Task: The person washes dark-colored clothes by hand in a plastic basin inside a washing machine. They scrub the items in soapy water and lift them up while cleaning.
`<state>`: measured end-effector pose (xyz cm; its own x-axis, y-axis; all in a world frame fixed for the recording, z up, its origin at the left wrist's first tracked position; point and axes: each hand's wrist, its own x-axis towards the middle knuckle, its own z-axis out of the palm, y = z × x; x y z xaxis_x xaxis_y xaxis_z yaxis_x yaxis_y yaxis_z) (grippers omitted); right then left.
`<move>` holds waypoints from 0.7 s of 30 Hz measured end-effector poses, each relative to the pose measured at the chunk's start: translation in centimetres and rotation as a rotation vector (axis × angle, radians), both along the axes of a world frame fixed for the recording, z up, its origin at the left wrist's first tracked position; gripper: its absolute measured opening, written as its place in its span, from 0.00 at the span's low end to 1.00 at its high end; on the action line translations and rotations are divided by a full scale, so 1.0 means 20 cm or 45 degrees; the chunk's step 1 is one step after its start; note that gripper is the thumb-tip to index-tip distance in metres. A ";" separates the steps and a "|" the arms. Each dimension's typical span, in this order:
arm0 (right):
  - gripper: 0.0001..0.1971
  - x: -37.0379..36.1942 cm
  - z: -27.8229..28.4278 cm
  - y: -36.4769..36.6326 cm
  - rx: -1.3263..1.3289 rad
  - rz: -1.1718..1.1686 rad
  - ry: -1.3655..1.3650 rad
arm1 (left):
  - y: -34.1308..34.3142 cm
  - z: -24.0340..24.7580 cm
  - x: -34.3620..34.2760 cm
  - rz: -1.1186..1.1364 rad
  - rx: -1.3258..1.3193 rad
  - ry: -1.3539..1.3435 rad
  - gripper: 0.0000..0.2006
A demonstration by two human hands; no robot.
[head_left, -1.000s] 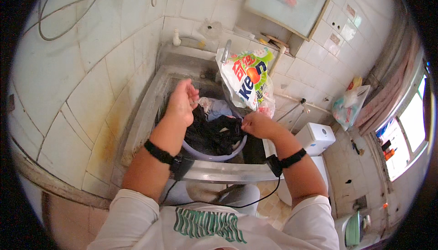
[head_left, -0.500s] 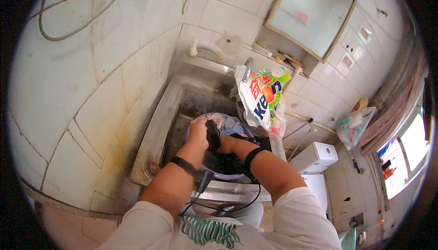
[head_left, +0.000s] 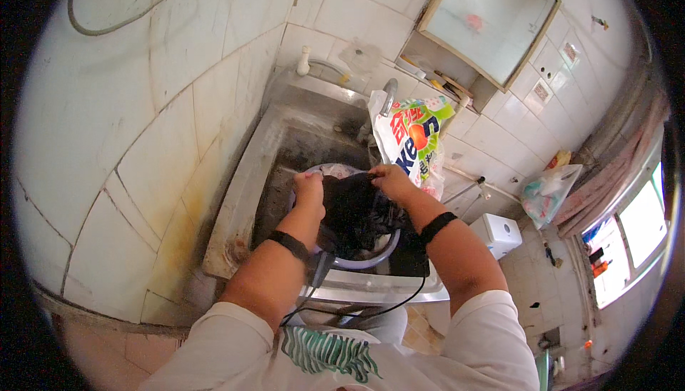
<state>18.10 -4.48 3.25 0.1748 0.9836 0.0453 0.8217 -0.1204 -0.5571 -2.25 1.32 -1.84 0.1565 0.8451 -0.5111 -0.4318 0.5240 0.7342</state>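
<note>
While the black cloth (head_left: 349, 205) hung spread over the lilac basin (head_left: 384, 254), open room lay in the sink (head_left: 239, 195) to the basin's left, and the sink's front edge ran just below the basin. The cloth was between the two hands: the left hand (head_left: 309, 190) had its grip closed on the upper left edge, the right hand (head_left: 391, 179) its grip pinching the upper right. Grime stained the sink; a printed white bag (head_left: 399, 134) sat by the faucet (head_left: 389, 95), near tiled walls (head_left: 171, 145).
</note>
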 end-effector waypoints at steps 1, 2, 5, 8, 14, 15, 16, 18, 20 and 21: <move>0.12 -0.10 0.10 -0.03 -0.011 -0.066 0.151 | 0.03 -0.04 -0.02 -0.023 0.037 0.005 0.09; 0.12 -0.12 0.16 -0.06 -0.011 -0.072 0.148 | 0.03 -0.05 -0.01 -0.064 0.080 -0.001 0.12; 0.11 -0.14 0.28 -0.12 0.080 -0.131 0.406 | -0.01 -0.05 -0.02 -0.112 0.472 0.229 0.21; 0.10 -0.19 0.38 -0.12 0.242 -0.016 0.423 | -0.01 -0.03 -0.05 -0.479 0.722 0.349 0.34; 0.10 -0.16 0.57 -0.11 0.387 -0.085 0.533 | -0.12 0.09 -0.06 -0.927 1.028 0.903 0.32; 0.10 -0.19 0.62 -0.12 0.383 -0.076 0.533 | -0.09 0.05 -0.04 -0.926 1.025 0.911 0.32; 0.10 -0.22 0.67 -0.10 0.381 -0.052 0.534 | -0.04 -0.01 -0.03 -0.643 1.106 0.771 0.28; 0.09 -0.15 0.69 -0.08 0.370 -0.036 0.369 | -0.01 -0.05 -0.02 -0.384 1.173 0.620 0.26; 0.10 -0.18 0.73 -0.12 0.268 -0.022 0.300 | 0.04 0.00 -0.05 -0.183 0.758 0.152 0.22; 0.13 -0.16 0.72 -0.12 0.149 -0.014 0.241 | 0.03 0.04 -0.07 -0.154 0.662 0.073 0.21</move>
